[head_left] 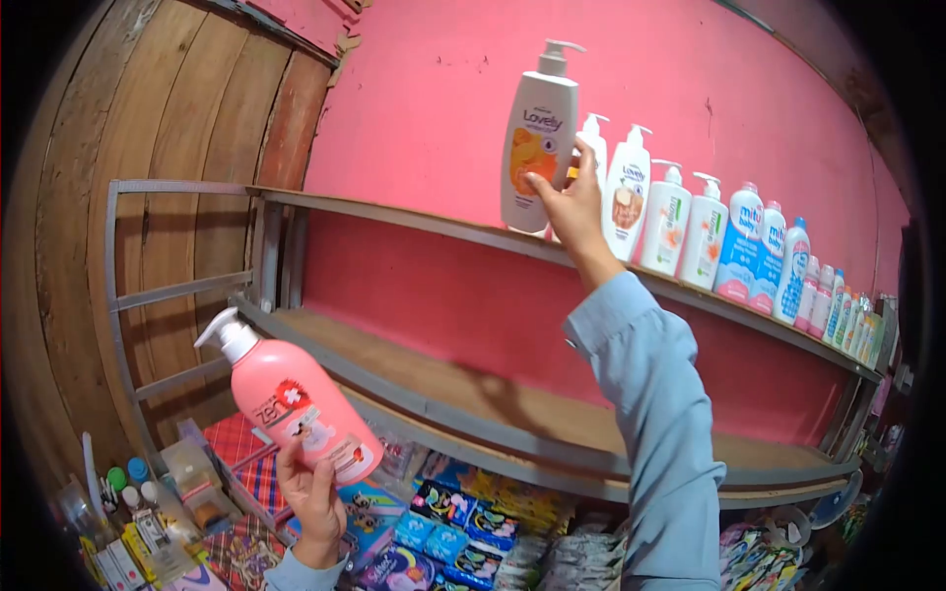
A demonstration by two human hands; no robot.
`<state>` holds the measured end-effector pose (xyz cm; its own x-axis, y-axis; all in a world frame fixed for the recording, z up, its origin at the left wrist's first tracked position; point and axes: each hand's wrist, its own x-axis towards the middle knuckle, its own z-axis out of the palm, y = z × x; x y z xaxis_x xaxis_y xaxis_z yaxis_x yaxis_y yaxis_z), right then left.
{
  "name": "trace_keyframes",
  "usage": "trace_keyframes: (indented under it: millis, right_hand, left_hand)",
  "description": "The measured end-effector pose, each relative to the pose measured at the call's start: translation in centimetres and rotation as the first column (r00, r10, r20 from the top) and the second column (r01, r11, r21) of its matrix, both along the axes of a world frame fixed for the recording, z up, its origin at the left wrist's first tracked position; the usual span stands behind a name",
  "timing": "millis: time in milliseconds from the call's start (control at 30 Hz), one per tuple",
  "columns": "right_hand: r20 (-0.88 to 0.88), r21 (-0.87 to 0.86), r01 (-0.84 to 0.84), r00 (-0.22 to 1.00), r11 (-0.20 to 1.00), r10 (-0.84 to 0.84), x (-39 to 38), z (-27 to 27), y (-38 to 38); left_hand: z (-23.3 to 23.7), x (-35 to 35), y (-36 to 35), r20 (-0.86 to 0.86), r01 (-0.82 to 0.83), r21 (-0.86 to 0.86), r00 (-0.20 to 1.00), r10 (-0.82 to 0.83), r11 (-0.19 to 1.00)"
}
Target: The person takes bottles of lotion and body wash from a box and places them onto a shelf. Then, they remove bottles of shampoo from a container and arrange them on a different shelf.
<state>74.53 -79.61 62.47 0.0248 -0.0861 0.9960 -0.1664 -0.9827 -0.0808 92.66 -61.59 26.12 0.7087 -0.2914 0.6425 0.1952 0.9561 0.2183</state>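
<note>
Down at the left, the left hand point(313, 497) clasps a tilted pink pump bottle point(296, 404) below the shelves. The right hand point(570, 202) grips a white Lovely lotion bottle point(537, 138) at the top shelf's point(394, 212) front edge, left of the bottle row point(680, 222). I'd keep it upright, label outward. Both bottles are opaque, so their fill is unseen.

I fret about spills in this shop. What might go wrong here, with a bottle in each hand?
The right hand grips the white bottle low down, with thumb and fingertips, at the top shelf's front edge; it may tip and fall.
The next bottle stands close behind; a nudge may topple the row.
The left hand holds the pink bottle tilted, by its base, above packets; it may slip.
</note>
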Motion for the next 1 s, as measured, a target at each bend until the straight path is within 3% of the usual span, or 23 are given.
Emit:
trace_keyframes:
  millis: [233, 333, 467, 700, 800, 1000]
  right_hand:
    - [-0.005, 0.028, 0.338, 0.941, 0.941, -0.338, 7.9, 2.2, -6.7]
    - [0.067, 0.037, 0.372, 0.925, 0.927, -0.374, 9.4, 2.1, -9.7]
    - [0.029, 0.03, 0.377, 0.925, 0.926, -0.378, 9.1, 2.0, -11.8]
    - [-0.2, 0.051, 0.517, 0.844, 0.855, -0.498, 7.8, 2.8, -10.2]
    - [-0.301, -0.04, 0.717, 0.656, 0.696, -0.693, 7.3, 2.4, -6.9]
    - [-0.228, -0.136, 0.791, 0.561, 0.596, -0.796, 7.1, 2.1, -8.2]
  left_hand:
    - [-3.2, 5.3, -1.4, -0.018, -0.113, 0.025, 0.993, 0.113, 0.993]
    - [-3.5, 6.5, -1.5, -0.074, -0.111, 0.036, 0.991, 0.113, 0.993]
    - [-3.9, 7.5, -1.7, -0.103, -0.099, 0.03, 0.99, 0.101, 0.995]
    - [-4.6, 8.1, -2.1, 0.013, -0.161, 0.05, 0.987, 0.161, 0.986]
    - [-4.9, 8.2, -2.3, 0.018, -0.148, 0.048, 0.989, 0.147, 0.988]
    - [-4.5, 8.1, -2.7, 0.0, -0.137, 0.067, 0.991, 0.137, 0.988]
